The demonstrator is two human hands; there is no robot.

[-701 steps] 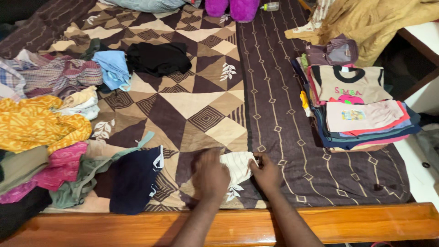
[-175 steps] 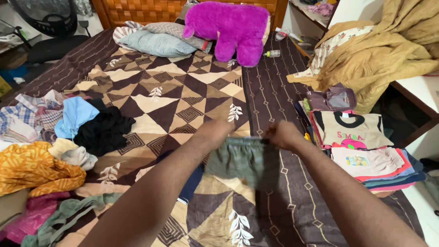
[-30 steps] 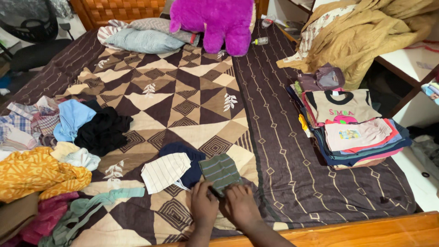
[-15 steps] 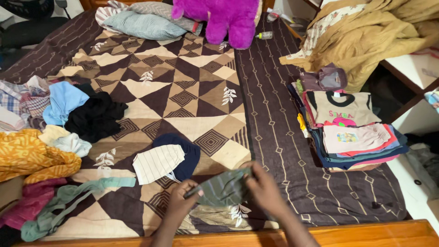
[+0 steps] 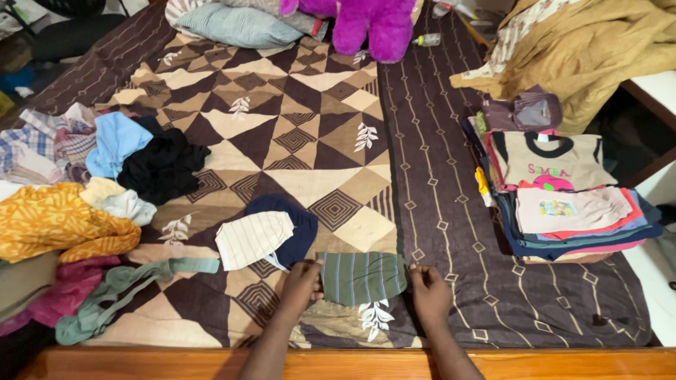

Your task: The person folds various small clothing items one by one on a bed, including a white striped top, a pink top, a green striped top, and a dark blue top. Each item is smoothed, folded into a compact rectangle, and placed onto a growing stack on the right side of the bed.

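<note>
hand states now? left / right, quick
Left hand: fingers pinch the left edge of the green striped garment, flat on the bedspread.
Right hand: at the garment's right edge, touching it; grip cannot be told.

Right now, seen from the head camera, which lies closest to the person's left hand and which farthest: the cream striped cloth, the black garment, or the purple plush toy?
1. Cream striped cloth, just up and left of the left hand.
2. Black garment, farther left, in the unfolded heap.
3. Purple plush toy, at the bed's far end.
</note>
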